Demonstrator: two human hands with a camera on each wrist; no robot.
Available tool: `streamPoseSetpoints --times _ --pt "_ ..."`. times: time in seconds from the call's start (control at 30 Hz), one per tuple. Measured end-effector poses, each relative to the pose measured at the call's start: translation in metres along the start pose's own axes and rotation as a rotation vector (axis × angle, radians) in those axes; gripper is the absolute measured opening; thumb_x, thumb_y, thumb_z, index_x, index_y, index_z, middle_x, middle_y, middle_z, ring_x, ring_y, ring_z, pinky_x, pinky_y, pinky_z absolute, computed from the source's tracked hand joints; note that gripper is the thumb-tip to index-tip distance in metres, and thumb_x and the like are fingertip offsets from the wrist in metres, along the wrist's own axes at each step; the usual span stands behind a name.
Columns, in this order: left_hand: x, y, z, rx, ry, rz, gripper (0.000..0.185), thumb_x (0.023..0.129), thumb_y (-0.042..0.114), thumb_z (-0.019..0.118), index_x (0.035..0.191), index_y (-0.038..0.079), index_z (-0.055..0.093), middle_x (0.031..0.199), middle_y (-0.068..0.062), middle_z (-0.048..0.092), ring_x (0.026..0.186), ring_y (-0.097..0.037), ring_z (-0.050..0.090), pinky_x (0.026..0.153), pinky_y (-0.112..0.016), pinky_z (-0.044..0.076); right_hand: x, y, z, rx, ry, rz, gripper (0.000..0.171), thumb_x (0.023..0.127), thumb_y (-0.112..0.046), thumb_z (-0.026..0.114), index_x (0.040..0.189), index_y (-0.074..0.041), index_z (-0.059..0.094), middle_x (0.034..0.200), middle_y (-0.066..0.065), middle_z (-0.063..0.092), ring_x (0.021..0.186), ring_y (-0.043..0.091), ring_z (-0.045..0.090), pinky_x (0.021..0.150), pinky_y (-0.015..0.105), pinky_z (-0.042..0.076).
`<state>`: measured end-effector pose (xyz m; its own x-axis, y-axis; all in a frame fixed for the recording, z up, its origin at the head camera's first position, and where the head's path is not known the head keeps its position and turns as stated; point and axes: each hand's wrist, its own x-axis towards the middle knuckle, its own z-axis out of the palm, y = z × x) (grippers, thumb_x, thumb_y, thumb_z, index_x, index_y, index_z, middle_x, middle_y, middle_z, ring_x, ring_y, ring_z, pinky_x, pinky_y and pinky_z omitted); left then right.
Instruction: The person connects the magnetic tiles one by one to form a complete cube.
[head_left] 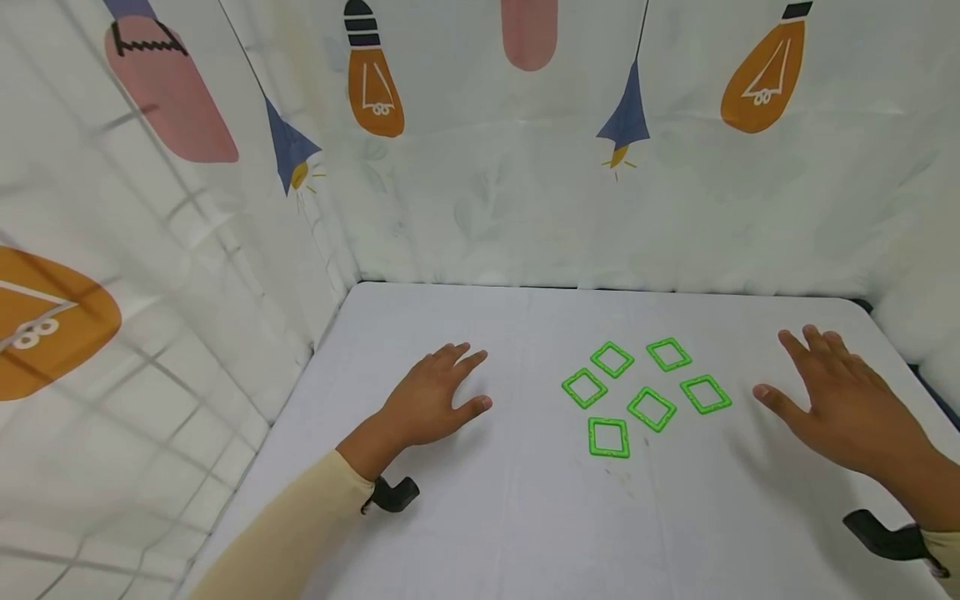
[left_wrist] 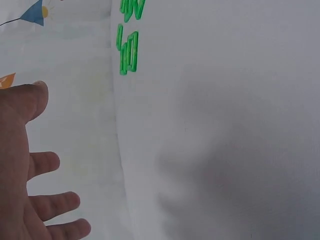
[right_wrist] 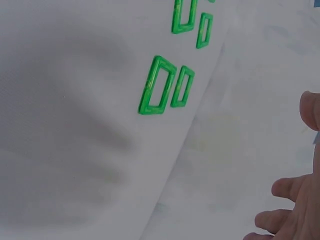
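Head view: six green squares [head_left: 651,408] lie on the white desk [head_left: 480,517] between both hands. Left hand [head_left: 427,402] and right hand [head_left: 851,408] hover spread, holding nothing. A careless swipe might scatter them.

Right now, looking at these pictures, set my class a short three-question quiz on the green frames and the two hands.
1. How many green square frames lie on the white table?
2. True or false: the left hand grips one of the frames.
3. Which is nearest the right hand? A) the frame at the left edge of the group B) the frame at the right edge of the group C) the frame closest to the person

Key
1. Six.
2. False: its fingers are spread and hold nothing, apart from the frames.
3. B.
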<state>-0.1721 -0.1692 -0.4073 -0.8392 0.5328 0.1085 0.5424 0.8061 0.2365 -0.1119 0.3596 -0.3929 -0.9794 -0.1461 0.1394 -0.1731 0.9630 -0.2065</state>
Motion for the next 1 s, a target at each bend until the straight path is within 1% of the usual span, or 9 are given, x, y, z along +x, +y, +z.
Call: streamPoseSetpoints --times 0.1,0.2,0.33,0.43,0.53,0.67,0.87,1.0 --pt "0.001 0.004 0.003 -0.002 0.003 0.013 0.069 0.1 0.059 0.057 0.156 0.02 0.045 0.156 -0.012 0.044 0.142 -0.036 0.042 0.113 -0.054 0.034 0.001 -0.002 0.002 0.022 0.019 -0.021 0.088 0.104 -0.05 0.056 0.162 0.002 0.015 0.162 0.036 0.011 0.152 0.047 -0.006 0.12 0.054 -0.009" --pt "0.003 0.01 0.006 -0.013 0.008 0.025 0.068 0.099 0.056 0.061 0.154 0.02 0.047 0.154 -0.01 0.046 0.141 -0.032 0.044 0.112 -0.052 0.037 0.002 -0.004 0.005 0.038 0.029 -0.028 0.087 0.103 -0.05 0.057 0.161 0.002 0.018 0.161 0.036 0.016 0.151 0.05 0.001 0.119 0.06 -0.001" --pt "0.006 0.019 0.009 -0.047 0.005 0.042 0.065 0.098 0.053 0.064 0.152 0.018 0.05 0.152 -0.008 0.049 0.14 -0.029 0.046 0.111 -0.049 0.038 0.003 -0.009 0.009 0.049 0.026 -0.012 0.087 0.103 -0.051 0.057 0.161 0.002 0.02 0.161 0.035 0.018 0.15 0.052 0.007 0.113 0.071 0.01" --pt "0.007 0.026 0.013 -0.067 0.005 0.065 0.063 0.098 0.05 0.066 0.15 0.018 0.052 0.149 -0.006 0.052 0.138 -0.027 0.047 0.111 -0.047 0.039 0.004 -0.012 0.013 0.053 0.023 -0.006 0.087 0.102 -0.053 0.058 0.159 0.002 0.023 0.161 0.034 0.022 0.15 0.051 0.012 0.107 0.074 0.018" --pt "0.009 0.03 0.018 -0.074 0.005 0.094 0.061 0.097 0.048 0.067 0.149 0.018 0.053 0.146 -0.003 0.054 0.137 -0.025 0.049 0.11 -0.046 0.04 0.003 -0.016 0.016 0.057 0.023 -0.005 0.086 0.101 -0.053 0.06 0.158 0.002 0.027 0.16 0.033 0.026 0.148 0.052 0.018 0.103 0.075 0.024" --pt "0.011 0.036 0.024 -0.082 -0.003 0.119 0.06 0.097 0.048 0.068 0.148 0.018 0.054 0.144 -0.001 0.056 0.135 -0.023 0.05 0.109 -0.045 0.041 0.003 -0.019 0.019 0.06 0.019 -0.01 0.085 0.1 -0.053 0.061 0.157 0.002 0.03 0.158 0.033 0.03 0.144 0.054 0.024 0.101 0.075 0.027" --pt "0.013 0.046 0.028 -0.086 -0.019 0.138 0.06 0.097 0.048 0.068 0.147 0.018 0.055 0.143 -0.001 0.057 0.134 -0.023 0.051 0.109 -0.044 0.042 0.001 -0.023 0.021 0.09 0.034 -0.028 0.082 0.1 -0.051 0.063 0.153 0.004 0.034 0.153 0.034 0.035 0.138 0.055 0.032 0.105 0.072 0.026" --pt "0.015 0.052 0.031 -0.091 -0.034 0.147 0.059 0.098 0.048 0.067 0.147 0.018 0.055 0.142 0.0 0.057 0.134 -0.022 0.051 0.109 -0.044 0.041 0.0 -0.025 0.024 0.095 0.031 -0.028 0.083 0.098 -0.051 0.065 0.153 0.004 0.036 0.151 0.034 0.038 0.134 0.056 0.035 0.101 0.072 0.03"
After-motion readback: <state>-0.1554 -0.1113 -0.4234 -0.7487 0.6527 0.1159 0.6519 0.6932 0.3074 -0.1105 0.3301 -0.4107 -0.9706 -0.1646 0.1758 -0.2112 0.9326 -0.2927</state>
